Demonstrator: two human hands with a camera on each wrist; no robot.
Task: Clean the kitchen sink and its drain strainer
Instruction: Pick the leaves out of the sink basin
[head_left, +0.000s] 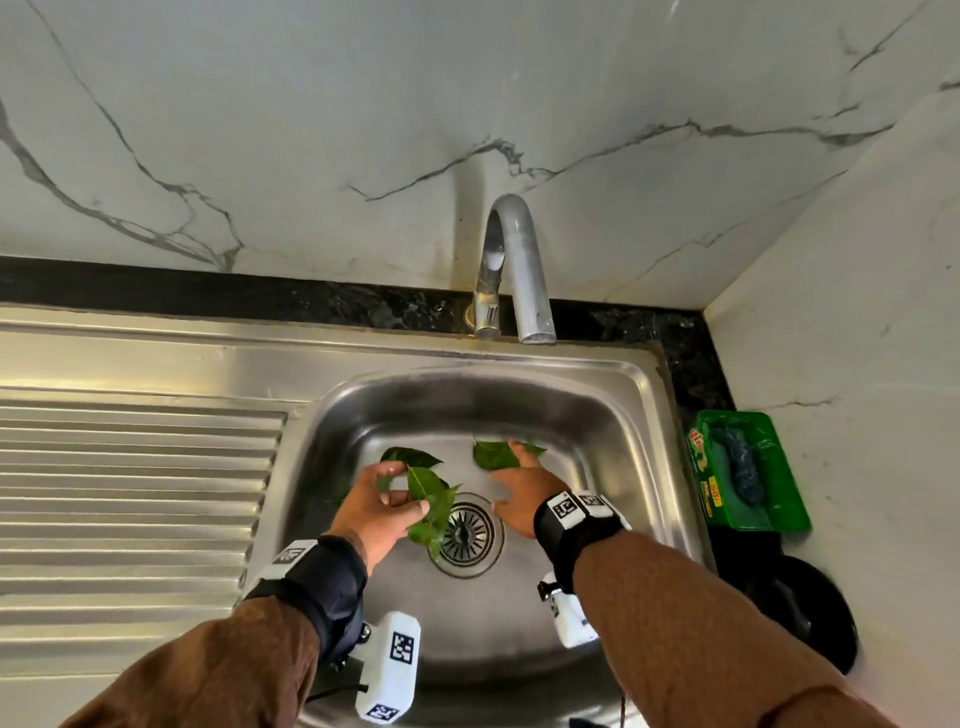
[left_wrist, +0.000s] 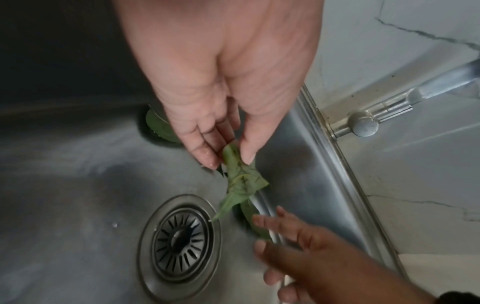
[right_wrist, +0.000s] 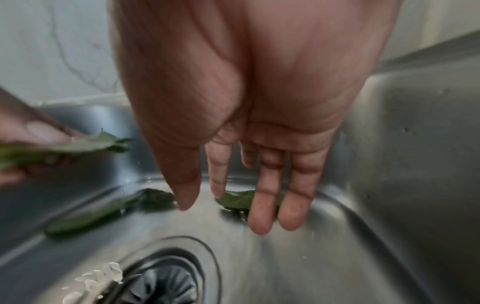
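The steel sink (head_left: 613, 415) holds several green leaves around its round slotted drain strainer (head_left: 466, 535) (left_wrist: 182, 240) (right_wrist: 166, 283). My left hand (head_left: 387, 499) (left_wrist: 228, 158) pinches one leaf (head_left: 428, 501) (left_wrist: 241, 181) between thumb and fingers, just left of the strainer and lifted off the basin floor. My right hand (head_left: 519, 486) (right_wrist: 233, 207) reaches with straight, spread fingers toward a leaf (head_left: 496, 454) (right_wrist: 239, 198) lying at the back of the basin; its fingertips hover over that leaf. Another leaf (head_left: 410, 457) (right_wrist: 103, 214) lies behind my left hand.
A curved steel faucet (head_left: 511, 270) stands at the sink's back rim. A ribbed drainboard (head_left: 135, 493) lies to the left. A green dish-soap tub (head_left: 748, 473) with a scrubber sits on the right counter, a black round object (head_left: 810, 613) in front of it. Marble walls close the back and right.
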